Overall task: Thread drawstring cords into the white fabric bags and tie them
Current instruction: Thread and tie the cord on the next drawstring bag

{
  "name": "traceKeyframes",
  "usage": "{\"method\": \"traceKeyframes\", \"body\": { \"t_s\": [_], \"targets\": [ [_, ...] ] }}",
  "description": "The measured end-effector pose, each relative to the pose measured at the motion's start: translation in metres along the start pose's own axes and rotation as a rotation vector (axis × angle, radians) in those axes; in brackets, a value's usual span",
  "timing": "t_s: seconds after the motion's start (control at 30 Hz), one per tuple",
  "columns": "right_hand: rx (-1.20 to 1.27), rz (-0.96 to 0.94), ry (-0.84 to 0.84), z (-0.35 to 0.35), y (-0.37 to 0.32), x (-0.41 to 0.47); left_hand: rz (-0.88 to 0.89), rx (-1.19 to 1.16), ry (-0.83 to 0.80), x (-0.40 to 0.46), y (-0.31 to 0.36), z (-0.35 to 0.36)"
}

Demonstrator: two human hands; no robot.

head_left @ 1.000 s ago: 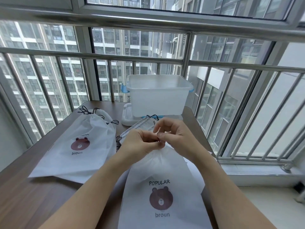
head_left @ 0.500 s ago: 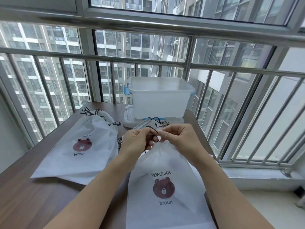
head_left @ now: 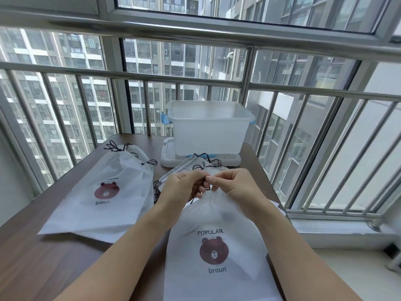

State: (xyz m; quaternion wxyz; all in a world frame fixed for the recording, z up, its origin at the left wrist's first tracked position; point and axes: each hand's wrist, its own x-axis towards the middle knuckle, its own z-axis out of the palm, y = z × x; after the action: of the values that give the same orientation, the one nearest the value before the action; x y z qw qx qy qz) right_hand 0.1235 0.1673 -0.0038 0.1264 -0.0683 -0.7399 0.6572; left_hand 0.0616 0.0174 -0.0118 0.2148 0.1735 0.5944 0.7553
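A white fabric bag with a brown bear print and the words POPULAR and broun lies in front of me on the table. Its mouth is gathered between my hands. My left hand and my right hand both pinch the black drawstring cord at the top of that bag, fingertips almost touching. A loose end of the cord hangs below my left hand. How the cord is knotted is hidden by my fingers.
A stack of corded white bags lies on the left of the brown table. More bags with black cords lie behind my hands. A translucent plastic bin stands on its lid at the back, before the metal railing.
The bag and both hands have shifted slightly as the view tilted. My fingers keep working the cord at the bag's mouth, and a loose cord end now hangs under my left hand.
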Motion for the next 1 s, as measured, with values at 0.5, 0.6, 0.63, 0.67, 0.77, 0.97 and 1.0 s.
{"method": "traceKeyframes", "body": {
  "t_s": [0.5, 0.6, 0.63, 0.67, 0.77, 0.97, 1.0],
  "targets": [
    [0.124, 0.060, -0.166, -0.012, 0.000, 0.001, 0.216, 0.167, 0.140, 0.002, -0.007, -0.002],
    [0.006, 0.018, -0.178, -0.016, -0.002, 0.001, 0.218, 0.184, 0.132, 0.003, -0.009, -0.005],
    [-0.042, 0.008, -0.158, -0.015, -0.003, 0.001, 0.211, 0.187, 0.139, 0.004, -0.010, -0.007],
    [-0.074, -0.003, -0.133, -0.014, -0.004, 0.001, 0.201, 0.189, 0.150, 0.006, -0.011, -0.008],
    [-0.064, -0.030, -0.041, -0.010, -0.004, 0.003, 0.156, 0.156, 0.147, 0.007, -0.011, -0.009],
    [-0.015, -0.030, -0.056, -0.011, 0.002, 0.005, 0.066, -0.011, 0.114, 0.008, -0.011, -0.009],
    [-0.016, -0.028, -0.074, -0.011, 0.002, 0.005, 0.058, -0.031, 0.122, 0.009, -0.011, -0.009]
  ]
}}
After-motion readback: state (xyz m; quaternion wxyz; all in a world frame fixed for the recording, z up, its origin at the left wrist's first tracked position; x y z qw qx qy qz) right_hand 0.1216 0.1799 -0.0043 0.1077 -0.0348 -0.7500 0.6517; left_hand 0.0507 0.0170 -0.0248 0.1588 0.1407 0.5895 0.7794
